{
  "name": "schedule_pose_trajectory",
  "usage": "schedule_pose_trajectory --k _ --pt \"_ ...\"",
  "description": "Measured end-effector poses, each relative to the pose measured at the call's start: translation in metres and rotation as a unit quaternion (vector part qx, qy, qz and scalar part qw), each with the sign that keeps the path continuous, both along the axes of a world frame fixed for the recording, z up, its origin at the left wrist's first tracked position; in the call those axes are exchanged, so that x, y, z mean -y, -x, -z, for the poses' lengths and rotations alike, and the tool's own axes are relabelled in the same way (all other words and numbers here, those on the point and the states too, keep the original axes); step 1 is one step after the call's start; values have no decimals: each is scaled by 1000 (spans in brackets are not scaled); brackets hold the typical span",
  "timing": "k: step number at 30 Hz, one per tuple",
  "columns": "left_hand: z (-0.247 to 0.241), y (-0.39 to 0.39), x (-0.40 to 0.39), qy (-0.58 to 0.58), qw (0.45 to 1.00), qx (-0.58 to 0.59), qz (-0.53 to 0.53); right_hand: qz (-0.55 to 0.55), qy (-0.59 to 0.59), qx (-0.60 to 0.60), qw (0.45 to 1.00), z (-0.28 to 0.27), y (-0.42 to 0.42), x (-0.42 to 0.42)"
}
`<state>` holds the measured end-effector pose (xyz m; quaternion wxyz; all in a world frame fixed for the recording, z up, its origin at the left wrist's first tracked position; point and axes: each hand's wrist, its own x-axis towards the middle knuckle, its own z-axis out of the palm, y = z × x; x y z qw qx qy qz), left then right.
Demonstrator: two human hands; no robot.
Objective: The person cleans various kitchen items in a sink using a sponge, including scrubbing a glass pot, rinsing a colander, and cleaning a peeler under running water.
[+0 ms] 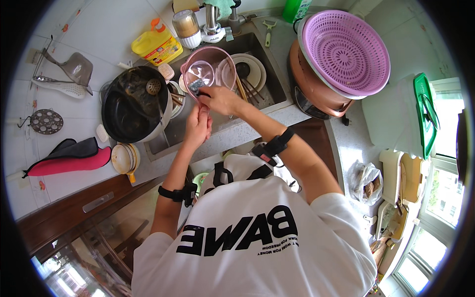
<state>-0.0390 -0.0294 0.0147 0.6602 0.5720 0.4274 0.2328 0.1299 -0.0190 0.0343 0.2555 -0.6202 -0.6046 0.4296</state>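
Note:
A pink pan point(191, 57) with a pouring lip is tilted over the sink point(276, 89). My left hand point(198, 124) is closed around its handle, which is mostly covered by my fingers. Inside the pan's near side, my right hand point(219, 101) pinches a grey scrubber point(195, 85) with a dark part under the fingers. A clear round shape, perhaps a bowl or a reflection, shows within the pan. White plates point(261, 67), a black ladle point(242, 69) and chopsticks point(256, 89) lie in the basin to the right of the pan.
A divided black pot point(122, 115) holding a skimmer point(153, 87) stands left. Behind are a yellow detergent bottle point(157, 46) and a faucet point(211, 16) with a filter. A purple colander point(347, 52) tops a copper-coloured cooker point(315, 81) at right. Stacked small dishes point(124, 157) sit near the front edge.

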Motion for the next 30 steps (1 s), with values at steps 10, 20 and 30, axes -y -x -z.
schedule_pose_trajectory --k 10,20,30 --pt "-10 6 5 -36 998 -4 49 58 -104 -105 987 14 -1 -8" --pt "-20 14 2 -37 995 -52 76 -97 -339 598 720 1 -48 -13" --pt "-14 6 3 -51 990 -92 94 -38 -81 117 989 30 -22 -10"
